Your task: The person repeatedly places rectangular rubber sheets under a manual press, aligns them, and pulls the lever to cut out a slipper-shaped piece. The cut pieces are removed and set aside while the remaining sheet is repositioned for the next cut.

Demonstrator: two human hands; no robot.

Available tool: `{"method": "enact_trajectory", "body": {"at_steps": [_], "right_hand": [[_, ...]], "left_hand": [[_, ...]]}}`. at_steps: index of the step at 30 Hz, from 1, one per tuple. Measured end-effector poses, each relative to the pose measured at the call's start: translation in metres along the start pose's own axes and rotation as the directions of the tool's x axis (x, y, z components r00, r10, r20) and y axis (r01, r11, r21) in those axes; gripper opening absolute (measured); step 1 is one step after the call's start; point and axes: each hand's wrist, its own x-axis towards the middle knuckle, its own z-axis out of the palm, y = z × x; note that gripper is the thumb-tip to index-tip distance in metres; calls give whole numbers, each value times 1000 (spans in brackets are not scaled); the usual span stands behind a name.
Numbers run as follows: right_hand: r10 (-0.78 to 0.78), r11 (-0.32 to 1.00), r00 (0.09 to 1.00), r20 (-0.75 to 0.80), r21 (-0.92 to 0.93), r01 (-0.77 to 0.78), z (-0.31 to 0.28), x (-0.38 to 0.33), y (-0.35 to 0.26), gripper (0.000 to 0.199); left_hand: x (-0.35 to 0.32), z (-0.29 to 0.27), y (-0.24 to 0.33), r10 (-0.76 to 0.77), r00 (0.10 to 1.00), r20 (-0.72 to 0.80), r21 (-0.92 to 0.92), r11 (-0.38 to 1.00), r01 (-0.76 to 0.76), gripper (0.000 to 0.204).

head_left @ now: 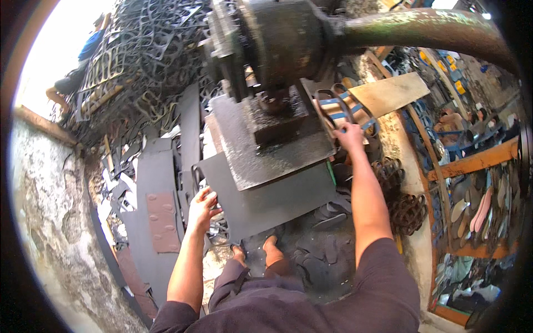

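A heavy, dark press head (277, 114) stands over a worn metal plate (266, 166). Under that plate lies a large black rubber sheet (266, 202), its near edge jutting out toward me. My right hand (351, 137) reaches past the plate's right side, fingers closed on the near end of a sole-shaped metal cutting die (344, 108) with blue strips across it. At the sheet's left edge is my left hand (202, 208), its fingers loosely curved and apart. Beside its fingertips a thin dark loop of material (195, 176) shows; no grip on it is visible.
A tall heap of rubber cut-out scraps (150, 55) rises at the far left. Long dark strips (155, 188) lie left of me. Wooden shelves (472, 161) with soles line the right. A thick curved pipe (422, 28) crosses above. Cut soles (327, 222) litter the floor.
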Motion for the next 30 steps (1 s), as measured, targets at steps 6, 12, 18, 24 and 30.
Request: {"method": "enact_trajectory", "body": {"at_steps": [6, 12, 18, 24, 30], "right_hand": [[34, 787, 999, -12, 616, -20, -88, -187, -80, 50], [-237, 644, 971, -12, 747, 166, -68, -360, -215, 33], [-332, 831, 917, -219, 393, 394, 51, -361, -279, 39], [-344, 895, 920, -186, 232, 382, 66, -356, -282, 58], [-253, 910, 964, -83, 317, 266, 52, -392, -231, 99]], "left_hand": [[11, -41, -4, -10, 1000, 13, -151, 988, 12, 50], [35, -47, -8, 20, 970, 243, -204, 978, 31, 42], [40, -43, -14, 70, 969, 239, -258, 966, -7, 31], [37, -26, -8, 75, 982, 171, -234, 972, -33, 32], [15, -12, 4, 257, 956, 141, -195, 954, -228, 63]]}}
